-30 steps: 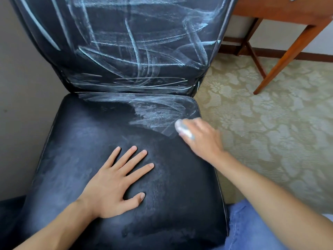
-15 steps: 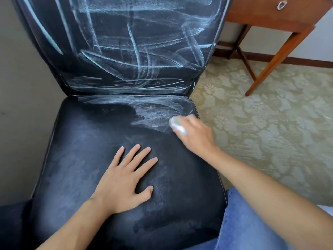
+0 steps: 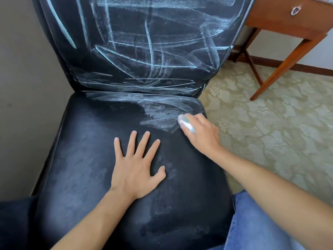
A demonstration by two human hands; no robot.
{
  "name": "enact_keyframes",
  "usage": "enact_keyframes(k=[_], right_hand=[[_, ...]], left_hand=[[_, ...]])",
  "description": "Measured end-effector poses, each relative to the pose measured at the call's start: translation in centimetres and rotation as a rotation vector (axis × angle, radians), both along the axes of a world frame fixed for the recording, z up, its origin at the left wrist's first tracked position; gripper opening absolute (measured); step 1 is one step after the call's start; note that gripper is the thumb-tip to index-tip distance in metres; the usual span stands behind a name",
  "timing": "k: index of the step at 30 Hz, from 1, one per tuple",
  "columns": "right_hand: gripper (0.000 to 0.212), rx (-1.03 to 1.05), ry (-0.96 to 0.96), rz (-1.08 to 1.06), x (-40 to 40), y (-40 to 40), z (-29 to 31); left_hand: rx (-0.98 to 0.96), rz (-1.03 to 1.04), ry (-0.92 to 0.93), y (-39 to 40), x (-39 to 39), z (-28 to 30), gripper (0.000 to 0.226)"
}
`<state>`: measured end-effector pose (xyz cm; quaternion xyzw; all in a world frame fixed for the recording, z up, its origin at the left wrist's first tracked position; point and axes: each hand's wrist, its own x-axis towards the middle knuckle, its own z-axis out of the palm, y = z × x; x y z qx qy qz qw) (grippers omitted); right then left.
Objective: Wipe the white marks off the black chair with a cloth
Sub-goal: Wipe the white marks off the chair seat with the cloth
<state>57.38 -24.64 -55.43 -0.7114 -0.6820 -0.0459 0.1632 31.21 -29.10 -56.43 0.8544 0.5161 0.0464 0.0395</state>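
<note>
Head view, looking down on a black chair that fills the centre and left of the frame, its backrest rising to the upper edge. White marks cover the backrest in crossing streaks, and a further patch lies on the rear right part of the seat, just below the seam with the backrest; the front and left of the seat show only a faint grey haze. The left hand, at centre frame, lies flat on the seat with fingers straight and spread, holding nothing. The right hand, at centre right near the seat's right edge, curls its fingers round a small bunched cloth, white with a bluish tint, which touches the seat at the right-hand margin of the marked patch. A leg in blue jeans occupies the lower right corner. A patterned carpet covers the floor at right, and a wooden table with a ring pull on its drawer stands in the upper right corner.
</note>
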Motion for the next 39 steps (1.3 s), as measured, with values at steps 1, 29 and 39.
enact_keyframes(k=[1, 29, 39], right_hand=[[0.032, -0.034, 0.040, -0.167, 1.3, 1.5, -0.1], [0.029, -0.048, -0.061, 0.208, -7.8, 1.8, 1.1], [0.028, -0.103, 0.087, 0.041, -16.7, 1.9, 1.4]], left_hand=[[-0.002, 0.014, 0.004, 0.0, 0.1, 0.0, 0.080], [0.079, 0.211, -0.431, 1.0, -1.2, -0.4, 0.039], [-0.049, 0.370, -0.700, 2.0, -2.7, 0.8, 0.016]])
